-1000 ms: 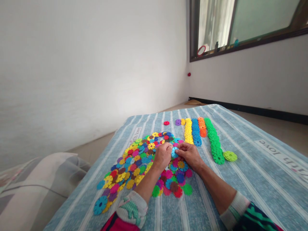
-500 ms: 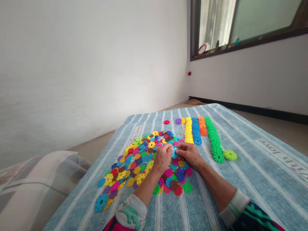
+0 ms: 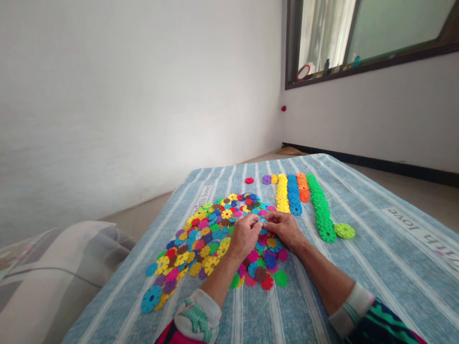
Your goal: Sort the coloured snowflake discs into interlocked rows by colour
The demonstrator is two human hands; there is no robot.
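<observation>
Over a heap of colorful notched plastic discs (image 3: 211, 263), my two hands meet with their fingertips almost touching. My left hand (image 3: 246, 235) is closed in a pinch. My right hand (image 3: 286, 230) pinches from the other side, thumb and forefinger together. Between them shows a light blue notched disc (image 3: 263, 228), mostly covered by fingers. Whether a second disc is in the pinch I cannot tell. Beyond my right hand lie overlapping rows of discs: a yellow row (image 3: 282, 193), a blue row (image 3: 294, 196), a short orange row (image 3: 303, 187) and a long green row (image 3: 320, 208).
Lime green discs (image 3: 344, 231) lie beside the green row's near end. A red disc (image 3: 249, 180), a purple disc (image 3: 267, 179) and a small yellow disc stack (image 3: 274, 178) sit at the back. A striped blue cloth (image 3: 387, 258) covers the table. Grey-and-white fabric (image 3: 60, 267) is at the left.
My left fingers have moved slightly right, closer to my right fingertips, and cover more of the light blue disc. The heap and rows look unchanged; the view has shifted a little.
</observation>
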